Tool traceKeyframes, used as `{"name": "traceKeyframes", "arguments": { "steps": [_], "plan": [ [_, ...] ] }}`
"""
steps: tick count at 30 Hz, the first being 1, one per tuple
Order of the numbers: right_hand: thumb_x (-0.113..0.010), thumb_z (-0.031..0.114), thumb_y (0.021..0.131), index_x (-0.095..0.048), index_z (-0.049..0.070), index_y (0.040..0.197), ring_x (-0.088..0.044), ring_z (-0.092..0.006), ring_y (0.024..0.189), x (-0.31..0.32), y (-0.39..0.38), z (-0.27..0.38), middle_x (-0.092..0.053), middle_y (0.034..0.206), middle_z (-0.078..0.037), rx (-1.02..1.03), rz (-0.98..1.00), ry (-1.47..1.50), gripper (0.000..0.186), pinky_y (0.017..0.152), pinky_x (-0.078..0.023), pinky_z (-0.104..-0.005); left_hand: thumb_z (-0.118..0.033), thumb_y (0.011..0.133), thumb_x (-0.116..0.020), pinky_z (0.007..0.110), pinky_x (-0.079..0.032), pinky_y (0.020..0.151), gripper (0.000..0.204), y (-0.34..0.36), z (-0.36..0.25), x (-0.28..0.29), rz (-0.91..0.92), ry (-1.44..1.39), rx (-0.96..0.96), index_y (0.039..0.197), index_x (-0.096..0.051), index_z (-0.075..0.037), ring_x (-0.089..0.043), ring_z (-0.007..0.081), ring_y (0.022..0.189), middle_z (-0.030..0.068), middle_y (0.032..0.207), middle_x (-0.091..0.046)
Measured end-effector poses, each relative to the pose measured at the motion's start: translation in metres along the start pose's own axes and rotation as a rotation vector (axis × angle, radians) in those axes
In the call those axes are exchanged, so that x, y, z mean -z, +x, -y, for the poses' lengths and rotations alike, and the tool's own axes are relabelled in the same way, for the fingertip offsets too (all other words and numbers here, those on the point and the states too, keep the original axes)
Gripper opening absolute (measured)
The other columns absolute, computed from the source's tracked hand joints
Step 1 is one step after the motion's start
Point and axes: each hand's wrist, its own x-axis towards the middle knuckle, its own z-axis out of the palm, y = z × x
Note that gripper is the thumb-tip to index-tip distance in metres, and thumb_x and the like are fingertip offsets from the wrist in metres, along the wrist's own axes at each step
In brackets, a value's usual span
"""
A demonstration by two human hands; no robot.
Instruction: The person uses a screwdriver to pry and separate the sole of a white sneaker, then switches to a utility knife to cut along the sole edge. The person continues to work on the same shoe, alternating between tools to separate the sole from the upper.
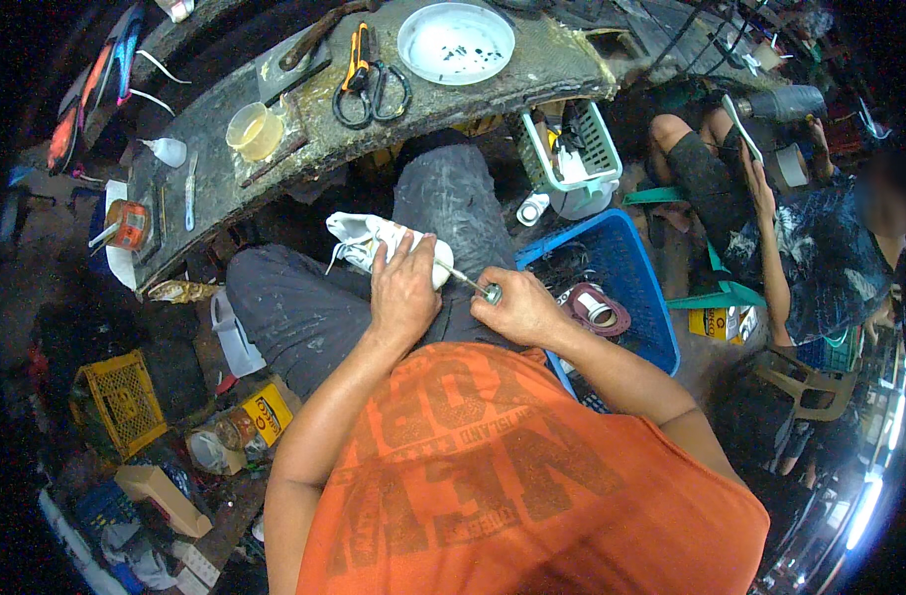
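Observation:
A white shoe (369, 241) lies across my lap, its laces hanging at the left end. My left hand (405, 288) is closed over it, fingers pressed on its upper. In my right hand (517, 309), the fist wraps round an awl (462, 278) with a thin metal shaft and a greenish handle end. The shaft slants up and left to the shoe's right end, beside my left fingers. Whether its tip is in the shoe or only against it, I cannot tell.
Ahead is a worn bench (314, 149) bearing scissors (371, 89), a white bowl (456, 44) and a yellowish cup (255, 132). A blue crate (661, 297) holding a maroon shoe (612, 309) and a pale green basket (597, 139) stand right. Another person (810, 258) sits far right.

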Motion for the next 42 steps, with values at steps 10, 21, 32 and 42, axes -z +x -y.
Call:
{"name": "traceKeyframes", "arguments": {
  "steps": [10, 21, 32, 42],
  "plan": [
    [-0.072, 0.029, 0.085, -0.073, 0.000, 0.097, -0.072, -0.0323, 0.066, 0.021, 0.007, -0.001, -0.072, 0.074, -0.018, -0.178, 0.099, 0.198, 0.032, 0.066, -0.057, -0.0450, -0.002, 0.078, -0.072, 0.062, -0.031, 0.118, 0.061, 0.009, -0.003, -0.006, 0.024, 0.096, -0.047, 0.138, -0.059, 0.002, -0.056, 0.0387, 0.138, 0.0170, 0.139, -0.067],
    [-0.068, 0.026, 0.093, -0.068, -0.001, 0.095, -0.064, -0.0146, 0.054, 0.010, -0.002, -0.015, -0.065, 0.065, -0.006, -0.326, 0.130, 0.297, 0.027, 0.048, -0.050, -0.0321, -0.011, 0.096, -0.053, 0.066, -0.033, 0.116, 0.046, 0.010, -0.006, -0.014, 0.013, 0.231, -0.073, 0.140, -0.058, 0.004, -0.058, 0.0412, 0.138, 0.0197, 0.143, -0.066],
    [-0.072, 0.033, 0.082, -0.074, -0.002, 0.098, -0.074, -0.0431, 0.085, 0.002, -0.003, -0.011, -0.073, 0.085, -0.028, -0.278, 0.008, 0.135, 0.039, 0.079, -0.057, -0.0497, -0.015, 0.098, -0.052, 0.071, -0.044, 0.106, 0.043, 0.016, -0.015, -0.016, 0.054, 0.403, -0.076, 0.133, -0.062, 0.009, -0.066, 0.0437, 0.128, 0.0235, 0.138, -0.068],
    [-0.071, 0.033, 0.083, -0.075, -0.003, 0.099, -0.075, -0.0425, 0.084, 0.006, -0.008, -0.001, -0.073, 0.086, -0.029, -0.245, -0.015, 0.064, 0.040, 0.078, -0.057, -0.0499, -0.015, 0.098, -0.053, 0.072, -0.044, 0.106, 0.046, 0.017, -0.017, -0.017, 0.073, 0.414, -0.066, 0.135, -0.061, 0.010, -0.064, 0.0458, 0.129, 0.0254, 0.138, -0.067]
  ]
}}
